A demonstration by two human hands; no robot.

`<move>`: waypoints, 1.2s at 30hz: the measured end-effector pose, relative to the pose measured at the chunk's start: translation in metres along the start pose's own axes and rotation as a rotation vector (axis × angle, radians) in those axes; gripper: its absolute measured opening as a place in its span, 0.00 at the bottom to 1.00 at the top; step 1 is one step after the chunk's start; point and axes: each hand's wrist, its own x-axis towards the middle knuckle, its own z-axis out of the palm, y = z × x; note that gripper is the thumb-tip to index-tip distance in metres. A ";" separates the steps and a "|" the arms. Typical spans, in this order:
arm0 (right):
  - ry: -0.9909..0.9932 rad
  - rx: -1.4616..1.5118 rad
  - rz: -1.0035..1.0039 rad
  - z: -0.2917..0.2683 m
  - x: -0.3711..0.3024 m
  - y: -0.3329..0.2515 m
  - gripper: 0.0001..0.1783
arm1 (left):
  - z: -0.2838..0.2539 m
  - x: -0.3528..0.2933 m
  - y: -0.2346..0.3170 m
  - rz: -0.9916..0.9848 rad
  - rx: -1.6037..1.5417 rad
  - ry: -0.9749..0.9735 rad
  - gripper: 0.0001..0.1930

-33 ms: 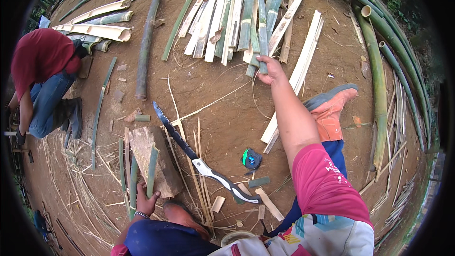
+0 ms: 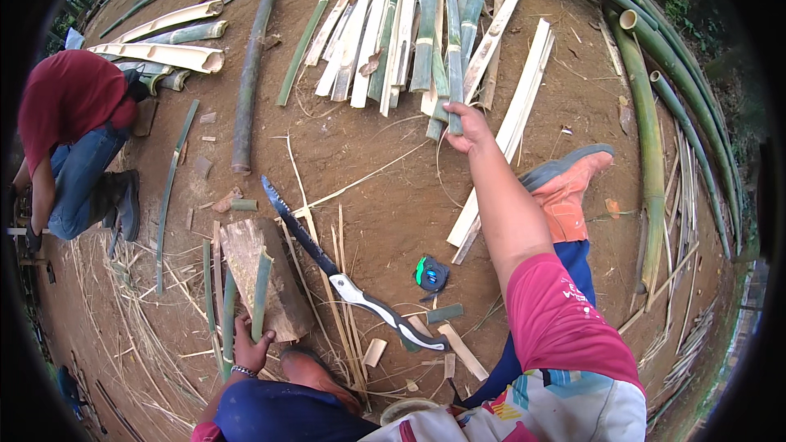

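Note:
My right hand reaches forward and is closed on the near end of a green split bamboo strip. That strip lies among a fanned pile of split bamboo, some pieces pale side up, others green. Low on the left, my left hand is closed round the lower part of a short green bamboo strip, which leans against a wooden block. Another green strip stands just beside that hand. Between my hands lies a folding saw with a dark blade and white-and-black handle.
A tape measure and bamboo offcuts lie near the saw. Pale split lengths rest right of it. Whole bamboo poles line the right side. A dark pole lies ahead. Another person bends over at far left.

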 end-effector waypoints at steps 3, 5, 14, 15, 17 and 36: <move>0.045 -0.064 0.047 -0.025 -0.056 0.014 0.15 | 0.002 0.001 0.003 0.028 -0.017 0.016 0.34; 0.079 -0.152 0.095 -0.034 -0.105 0.037 0.15 | 0.002 0.002 0.000 0.019 -0.042 0.008 0.34; 0.069 -0.409 0.051 -0.001 -0.230 0.139 0.37 | 0.009 0.010 -0.021 0.074 -0.079 0.052 0.32; 0.094 -0.601 0.073 0.015 -0.232 0.137 0.39 | 0.007 0.007 -0.019 0.065 -0.068 0.060 0.32; 0.182 -1.052 0.126 0.036 -0.230 0.117 0.51 | 0.004 0.002 -0.009 0.027 -0.103 0.037 0.32; 0.961 -0.488 -0.180 -0.036 0.052 -0.050 0.18 | -0.002 0.000 -0.010 -0.022 -0.046 0.032 0.34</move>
